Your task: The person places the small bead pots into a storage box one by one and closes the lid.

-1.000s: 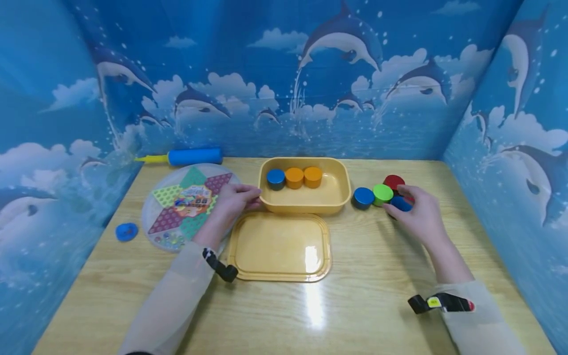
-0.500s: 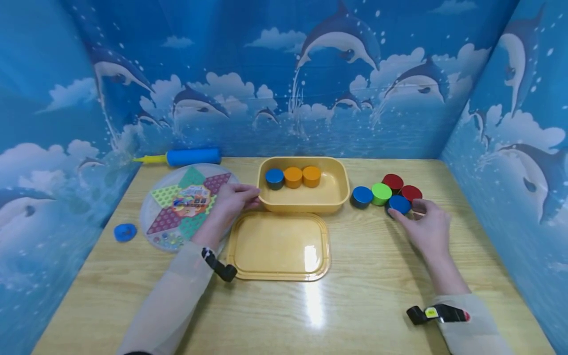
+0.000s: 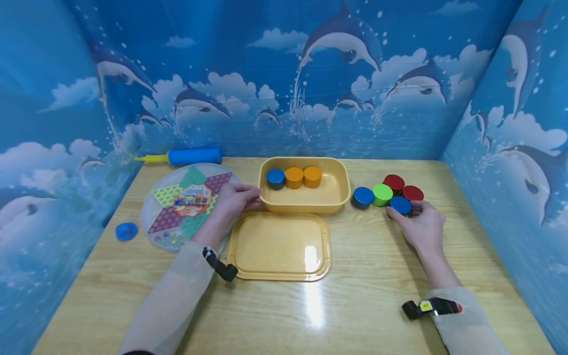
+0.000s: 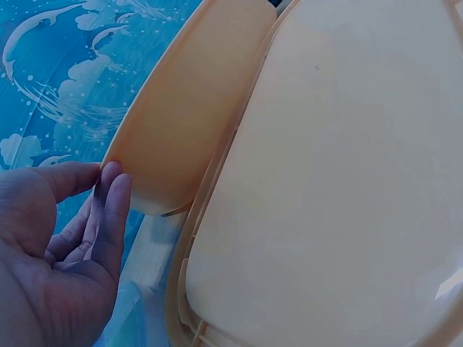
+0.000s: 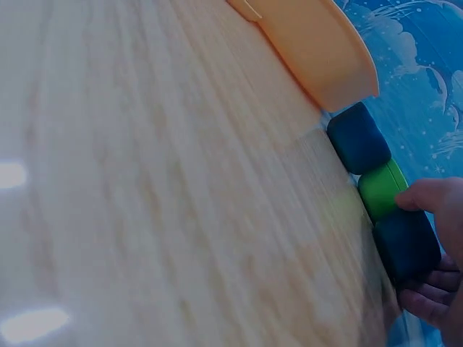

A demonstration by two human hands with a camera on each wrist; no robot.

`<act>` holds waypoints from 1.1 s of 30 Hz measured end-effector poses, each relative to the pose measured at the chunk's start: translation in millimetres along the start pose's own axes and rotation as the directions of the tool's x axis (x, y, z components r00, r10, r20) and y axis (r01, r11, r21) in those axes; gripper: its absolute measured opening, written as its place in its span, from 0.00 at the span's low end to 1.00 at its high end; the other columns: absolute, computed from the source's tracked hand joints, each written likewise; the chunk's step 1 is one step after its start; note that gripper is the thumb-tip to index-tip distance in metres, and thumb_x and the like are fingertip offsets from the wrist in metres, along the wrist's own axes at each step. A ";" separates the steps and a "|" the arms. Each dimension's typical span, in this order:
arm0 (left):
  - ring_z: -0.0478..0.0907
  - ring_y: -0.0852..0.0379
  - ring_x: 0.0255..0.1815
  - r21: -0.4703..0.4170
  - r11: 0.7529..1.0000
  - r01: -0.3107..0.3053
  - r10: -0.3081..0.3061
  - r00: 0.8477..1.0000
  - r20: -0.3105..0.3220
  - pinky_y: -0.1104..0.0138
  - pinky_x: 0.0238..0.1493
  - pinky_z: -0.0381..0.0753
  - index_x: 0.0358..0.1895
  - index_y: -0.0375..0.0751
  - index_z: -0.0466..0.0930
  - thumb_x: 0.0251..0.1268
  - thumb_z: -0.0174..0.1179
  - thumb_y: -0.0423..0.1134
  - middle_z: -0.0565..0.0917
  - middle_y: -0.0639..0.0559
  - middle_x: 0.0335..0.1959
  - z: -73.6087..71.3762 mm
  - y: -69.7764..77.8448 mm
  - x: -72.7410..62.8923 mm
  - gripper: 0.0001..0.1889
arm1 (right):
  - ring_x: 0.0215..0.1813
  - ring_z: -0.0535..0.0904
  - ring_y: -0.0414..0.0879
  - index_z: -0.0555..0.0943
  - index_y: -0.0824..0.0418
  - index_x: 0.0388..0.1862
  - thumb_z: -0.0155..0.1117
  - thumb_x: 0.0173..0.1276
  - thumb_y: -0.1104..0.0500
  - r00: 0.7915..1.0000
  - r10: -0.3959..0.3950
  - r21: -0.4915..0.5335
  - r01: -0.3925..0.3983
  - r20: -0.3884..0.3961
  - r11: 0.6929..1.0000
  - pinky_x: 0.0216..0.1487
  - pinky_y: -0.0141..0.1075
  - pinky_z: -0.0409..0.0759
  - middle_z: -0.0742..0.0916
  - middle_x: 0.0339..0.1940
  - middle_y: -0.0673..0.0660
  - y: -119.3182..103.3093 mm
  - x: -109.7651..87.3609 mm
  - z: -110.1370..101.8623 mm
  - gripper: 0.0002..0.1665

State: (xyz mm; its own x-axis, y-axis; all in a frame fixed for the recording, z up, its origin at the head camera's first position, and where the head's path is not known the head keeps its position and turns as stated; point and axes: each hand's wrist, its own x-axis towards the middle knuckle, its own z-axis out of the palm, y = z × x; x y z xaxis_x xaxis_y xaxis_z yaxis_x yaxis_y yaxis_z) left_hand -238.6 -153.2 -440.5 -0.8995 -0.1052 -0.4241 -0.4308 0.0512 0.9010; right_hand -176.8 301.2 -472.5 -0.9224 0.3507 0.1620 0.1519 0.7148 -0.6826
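My left hand (image 3: 236,201) pinches the left end of the yellow plastic box (image 3: 306,202) by its rim. In the left wrist view, thumb and fingertips meet on that rim. Inside the box sit a blue round block (image 3: 275,179) and two orange round blocks (image 3: 294,178). At the right, my right hand (image 3: 423,227) has thumb and fingers on opposite sides of a blue round block (image 5: 406,246) standing on the table. Touching or close to it are a green block (image 3: 382,195), another blue block (image 3: 362,197) and two red blocks (image 3: 413,194).
In front of the box lies its flat yellow lid (image 3: 280,246). A round Chinese checkers board (image 3: 166,224) with marbles lies at the left, partly behind the left arm. Beyond it is a blue and yellow pump (image 3: 195,157). A small blue object (image 3: 126,231) lies near the table's left edge.
My right hand drew back from the red block, uncovering it, then came in around the nearer blue block. The left hand stays on the box rim.
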 end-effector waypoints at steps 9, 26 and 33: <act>0.90 0.52 0.40 0.017 1.000 0.006 -0.006 1.000 0.003 0.64 0.46 0.92 0.57 0.31 0.85 0.75 0.68 0.34 0.87 0.38 0.46 -0.1 1.5 0.4 0.14 | 0.57 0.83 0.63 0.78 0.71 0.66 0.77 0.65 0.37 0.999 0.038 0.060 -0.040 0.036 0.997 0.68 0.51 0.74 0.86 0.57 0.71 -16.7 -4.8 -13.5 0.46; 0.90 0.51 0.40 0.021 1.000 -0.004 0.004 1.000 0.000 0.63 0.46 0.92 0.57 0.30 0.85 0.75 0.68 0.33 0.88 0.37 0.45 1.0 1.5 -1.6 0.14 | 0.61 0.84 0.61 0.77 0.67 0.74 0.78 0.68 0.43 0.983 -0.124 0.189 0.098 0.135 0.977 0.55 0.31 0.86 0.84 0.64 0.69 -74.7 9.4 -19.0 0.44; 0.90 0.52 0.39 0.010 1.000 -0.007 0.007 1.000 0.000 0.64 0.45 0.92 0.57 0.30 0.85 0.74 0.68 0.33 0.88 0.38 0.44 -0.1 0.3 -0.2 0.14 | 0.66 0.80 0.62 0.75 0.67 0.75 0.79 0.67 0.44 0.970 -0.152 0.224 0.109 0.189 0.969 0.67 0.57 0.81 0.82 0.67 0.69 -98.1 19.2 -8.0 0.46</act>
State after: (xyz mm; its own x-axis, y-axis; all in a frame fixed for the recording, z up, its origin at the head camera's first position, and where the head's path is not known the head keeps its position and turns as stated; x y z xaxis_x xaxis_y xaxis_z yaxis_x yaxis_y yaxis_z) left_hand -238.6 -153.2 -440.2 -0.9024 -0.1050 -0.4180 -0.4254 0.0621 0.9029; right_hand -206.6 242.7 -396.7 -0.9850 0.1172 0.1268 -0.0326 0.5953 -0.8029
